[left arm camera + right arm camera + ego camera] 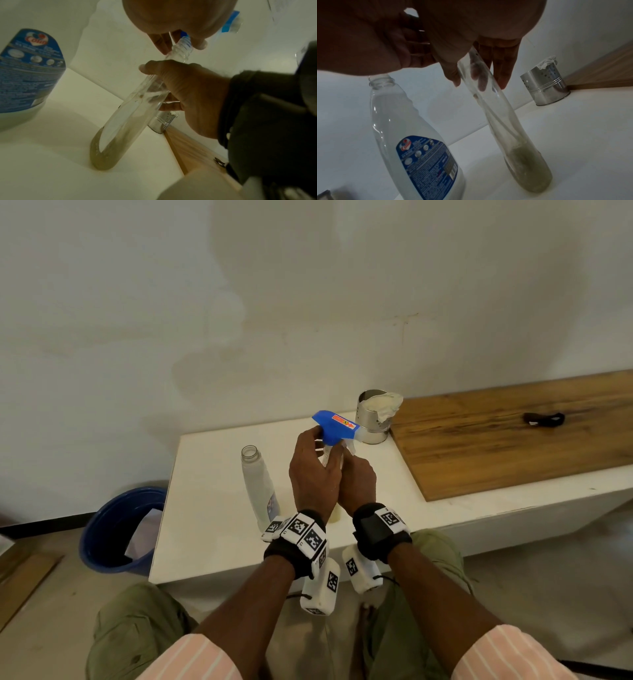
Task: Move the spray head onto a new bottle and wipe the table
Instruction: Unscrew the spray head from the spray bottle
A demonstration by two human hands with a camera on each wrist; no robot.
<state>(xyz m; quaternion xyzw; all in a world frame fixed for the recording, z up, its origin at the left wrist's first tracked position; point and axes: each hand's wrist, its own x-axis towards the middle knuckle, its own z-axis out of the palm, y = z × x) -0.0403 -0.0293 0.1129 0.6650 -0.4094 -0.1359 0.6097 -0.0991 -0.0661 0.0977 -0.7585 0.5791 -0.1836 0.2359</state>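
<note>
Two hands work the old bottle [510, 121]: right hand [356, 484] grips its neck, left hand [313, 470] pinches the spray head [337, 428]. Next, lift it clear toward the new bottle [258, 484], left of the old.

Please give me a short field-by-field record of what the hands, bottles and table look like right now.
left hand: grips the blue spray head
right hand: holds the old bottle, which stands on the white table
old bottle contents: a little yellowish liquid at the bottom
new bottle: open, upright, left of the hands
metal cup: holds a cloth
</note>
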